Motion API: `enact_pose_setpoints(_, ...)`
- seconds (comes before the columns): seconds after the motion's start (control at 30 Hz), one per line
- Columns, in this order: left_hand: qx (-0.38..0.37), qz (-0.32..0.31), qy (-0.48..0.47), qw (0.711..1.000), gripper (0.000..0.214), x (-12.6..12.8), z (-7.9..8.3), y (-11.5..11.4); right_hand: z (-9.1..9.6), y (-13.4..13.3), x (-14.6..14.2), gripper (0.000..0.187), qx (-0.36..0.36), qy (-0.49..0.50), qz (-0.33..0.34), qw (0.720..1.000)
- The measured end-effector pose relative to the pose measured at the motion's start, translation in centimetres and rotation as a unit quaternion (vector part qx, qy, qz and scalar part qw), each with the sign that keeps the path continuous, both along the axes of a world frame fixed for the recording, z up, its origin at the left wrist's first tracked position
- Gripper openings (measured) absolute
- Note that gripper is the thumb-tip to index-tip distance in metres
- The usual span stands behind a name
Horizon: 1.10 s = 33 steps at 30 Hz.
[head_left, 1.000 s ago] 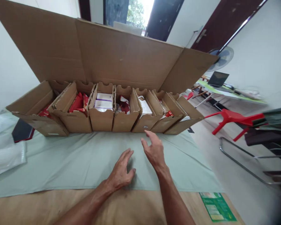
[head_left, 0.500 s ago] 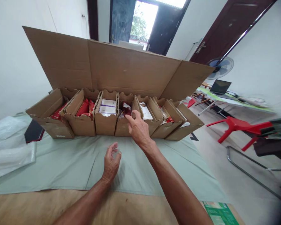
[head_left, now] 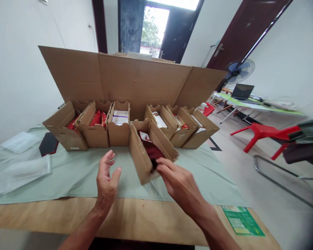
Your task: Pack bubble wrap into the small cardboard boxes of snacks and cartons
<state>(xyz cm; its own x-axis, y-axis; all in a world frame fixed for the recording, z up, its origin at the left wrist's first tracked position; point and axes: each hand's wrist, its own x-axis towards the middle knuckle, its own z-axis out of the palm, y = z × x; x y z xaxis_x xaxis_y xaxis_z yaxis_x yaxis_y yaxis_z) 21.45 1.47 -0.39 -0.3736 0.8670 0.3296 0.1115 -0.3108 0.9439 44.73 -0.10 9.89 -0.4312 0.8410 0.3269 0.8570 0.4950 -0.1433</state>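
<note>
Forward carton [head_left: 141,156] slants lengthwise toward the nearer right hand [head_left: 178,177], which clasps its near end; left hand [head_left: 106,180] loosely spread, empty.

The front box [head_left: 139,156] is matt cardboard, the tablecloth [head_left: 80,177] fabric, the tabletop [head_left: 143,215] wood.

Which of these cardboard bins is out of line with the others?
The fourth bin from the left, gripped at its front by the right hand: it sits forward, while the other six bins stand back in a row.
</note>
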Motion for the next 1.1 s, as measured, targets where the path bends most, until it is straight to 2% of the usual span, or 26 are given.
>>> enact_pose_setpoints(0.03,-0.008,-0.006,0.007,1.000,0.054,-0.5,0.1,-0.8,-0.4,-2.3,2.0,0.032,0.018,0.039,0.018,0.999)
enact_pose_setpoints(0.1,-0.027,-0.034,0.023,0.999,0.057,-1.0,-0.4,-2.2,-1.5,-6.4,6.1,0.026,0.053,0.110,-0.001,0.993)
enact_pose_setpoints(0.17,-0.040,-0.081,0.046,0.995,0.063,-0.7,-1.5,-3.5,-3.1,-9.8,9.7,0.029,0.085,0.178,-0.113,0.974)
enact_pose_setpoints(0.2,-0.043,-0.107,0.059,0.991,0.067,-0.2,-2.2,-4.0,-4.1,-11.2,11.1,0.042,0.080,0.208,-0.168,0.960)
enact_pose_setpoints(0.27,-0.056,-0.164,0.086,0.981,0.073,1.1,-4.0,-5.2,-6.4,-13.2,12.8,0.067,0.030,0.244,-0.238,0.939)
enact_pose_setpoints(0.3,-0.066,-0.186,0.097,0.975,0.073,1.9,-4.8,-5.7,-7.6,-13.7,13.0,0.072,-0.018,0.247,-0.245,0.937)
enact_pose_setpoints(0.33,-0.080,-0.200,0.104,0.971,0.073,2.6,-5.6,-6.1,-8.7,-13.9,12.9,0.068,-0.066,0.243,-0.242,0.937)
enact_pose_setpoints(0.37,-0.095,-0.204,0.106,0.969,0.071,3.1,-6.2,-6.5,-9.7,-13.6,12.5,0.059,-0.103,0.238,-0.242,0.935)
enact_pose_setpoints(0.43,-0.119,-0.191,0.101,0.969,0.066,3.9,-6.8,-6.7,-11.0,-11.9,11.1,0.042,-0.122,0.246,-0.252,0.928)
enact_pose_setpoints(0.53,-0.120,-0.163,0.091,0.975,0.058,3.6,-6.3,-5.3,-11.1,-6.6,8.5,0.035,-0.108,0.296,-0.248,0.916)
enact_pose_setpoints(0.7,-0.086,-0.089,0.110,0.986,0.065,1.0,-4.4,1.4,-9.9,4.0,4.5,0.037,-0.131,0.357,-0.146,0.913)
enact_pose_setpoints(0.8,-0.077,-0.077,0.131,0.985,0.070,-0.4,-4.0,5.0,-10.3,8.1,2.6,0.042,-0.122,0.368,-0.125,0.913)
enact_pose_setpoints(0.87,-0.074,-0.082,0.139,0.984,0.073,-1.1,-4.1,6.0,-11.2,9.0,1.9,0.045,-0.112,0.378,-0.122,0.911)
enact_pose_setpoints(0.93,-0.078,-0.082,0.147,0.983,0.076,-1.7,-4.5,5.6,-12.7,8.2,1.8,0.053,-0.106,0.385,-0.124,0.908)
enact_pose_setpoints(1.03,-0.088,-0.065,0.176,0.978,0.072,-3.4,-5.1,2.9,-15.7,5.0,2.3,0.066,-0.095,0.364,-0.147,0.915)
enact_pose_setpoints(1.1,-0.098,-0.050,0.208,0.972,0.062,-5.4,-5.3,0.7,-17.8,2.9,2.9,0.066,-0.083,0.312,-0.163,0.932)
